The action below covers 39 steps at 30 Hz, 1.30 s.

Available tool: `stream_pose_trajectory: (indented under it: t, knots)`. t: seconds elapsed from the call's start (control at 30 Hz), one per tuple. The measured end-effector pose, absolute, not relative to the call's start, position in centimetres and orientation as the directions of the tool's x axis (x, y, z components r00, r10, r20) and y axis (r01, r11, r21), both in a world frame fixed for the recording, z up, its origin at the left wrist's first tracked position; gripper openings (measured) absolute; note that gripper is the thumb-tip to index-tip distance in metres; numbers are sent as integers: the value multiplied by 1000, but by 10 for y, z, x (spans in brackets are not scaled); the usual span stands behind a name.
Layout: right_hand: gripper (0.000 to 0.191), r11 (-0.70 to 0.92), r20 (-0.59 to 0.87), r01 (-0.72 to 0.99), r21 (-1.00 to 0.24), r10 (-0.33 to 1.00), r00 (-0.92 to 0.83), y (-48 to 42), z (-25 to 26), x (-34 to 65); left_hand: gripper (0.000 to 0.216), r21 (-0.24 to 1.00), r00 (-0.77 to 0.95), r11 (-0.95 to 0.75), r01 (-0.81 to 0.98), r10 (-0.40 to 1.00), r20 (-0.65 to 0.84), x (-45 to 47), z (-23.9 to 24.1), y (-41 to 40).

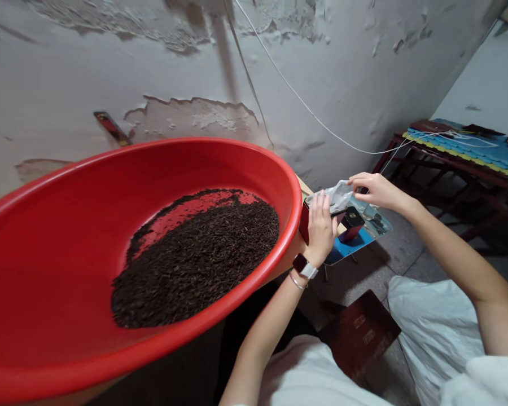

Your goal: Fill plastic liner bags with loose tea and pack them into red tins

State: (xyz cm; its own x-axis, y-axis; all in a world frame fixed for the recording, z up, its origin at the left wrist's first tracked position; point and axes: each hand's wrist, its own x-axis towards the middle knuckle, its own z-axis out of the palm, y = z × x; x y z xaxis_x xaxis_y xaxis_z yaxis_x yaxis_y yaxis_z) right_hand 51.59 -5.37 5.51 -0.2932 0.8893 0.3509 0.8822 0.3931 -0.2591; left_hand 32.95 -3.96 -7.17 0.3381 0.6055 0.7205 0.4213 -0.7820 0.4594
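Observation:
A crumpled clear plastic bag (341, 194) spans the space between my hands, right of the large red basin (288, 192). My left hand (320, 223), with a watch on its wrist, is closed on the bag's near side, over a dark red box (304, 221) that it partly hides. Raised a little higher, my right hand (375, 190) pinches the bag's far edge between thumb and fingers. Just below the bag stands another dark red box with a black top (352, 221). Dark, dry, leaf-like shreds (203, 259), resembling loose tea, lie heaped in the basin.
A small blue-topped table (347, 251) stands under the boxes. Behind it is a dark wooden bench (457, 169) with blue and yellow mats. A brown wooden stool (364, 332) is near my legs. A white cable (298, 93) hangs along the peeling wall (173, 79).

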Motion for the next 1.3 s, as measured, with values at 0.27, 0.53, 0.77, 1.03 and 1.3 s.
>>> stream_pose_trajectory:
  t: [0.27,0.53,0.77,1.03,1.3]
  knots:
    - [34,331,-4,943,35,944,-331,-57,43,497,31,304,508,-709,636,682,527,341,-40,-32]
    - [40,99,-39,950,295,995,-92,-51,12,513,34,231,612,-816,529,556,563,333,-84,-54]
    - [67,102,59,987,125,992,-110,-36,-12,533,29,289,503,-721,629,662,556,326,-77,-43]
    - [98,191,-30,969,-158,980,-198,-11,-28,541,55,478,381,-617,626,776,503,347,-62,-15]
    - [111,226,-100,950,-215,963,-252,10,-24,543,80,712,254,-514,478,857,449,340,-90,3]
